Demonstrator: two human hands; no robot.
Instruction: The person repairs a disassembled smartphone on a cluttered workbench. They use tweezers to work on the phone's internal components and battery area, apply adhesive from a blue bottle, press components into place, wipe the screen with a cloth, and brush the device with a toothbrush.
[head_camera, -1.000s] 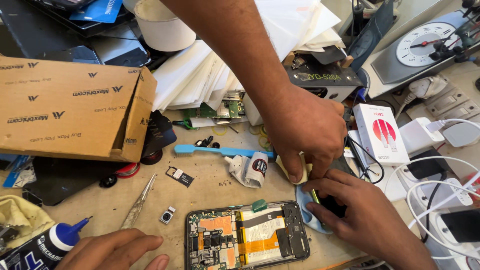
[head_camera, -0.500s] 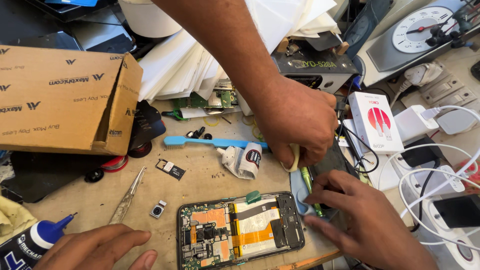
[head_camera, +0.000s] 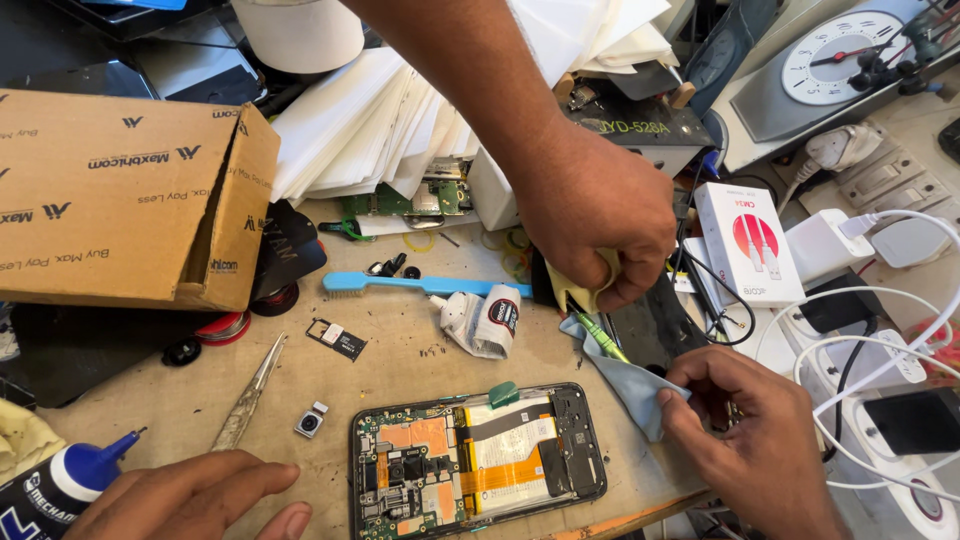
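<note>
While another person's hand (head_camera: 600, 215) has drawn back, our right hand (head_camera: 755, 440) keeps its grip pinched on the blue cloth (head_camera: 625, 375); our left hand (head_camera: 200, 495) rests open, empty, on the worktop (head_camera: 400, 360).

Yellow cloth (head_camera: 578, 288), pale blue cloth (head_camera: 625, 378), blue toothbrush (head_camera: 410, 285), brown box (head_camera: 120, 195) with black print, white carton (head_camera: 748, 243) with a red oval, orange-and-green phone (head_camera: 478, 460) innards.

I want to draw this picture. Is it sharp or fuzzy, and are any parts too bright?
Head view: mostly sharp, the opened phone shows crisp parts; daylight is even with soft shadows; the white paper stack and white cables look nearly washed out; edges bend slightly.
</note>
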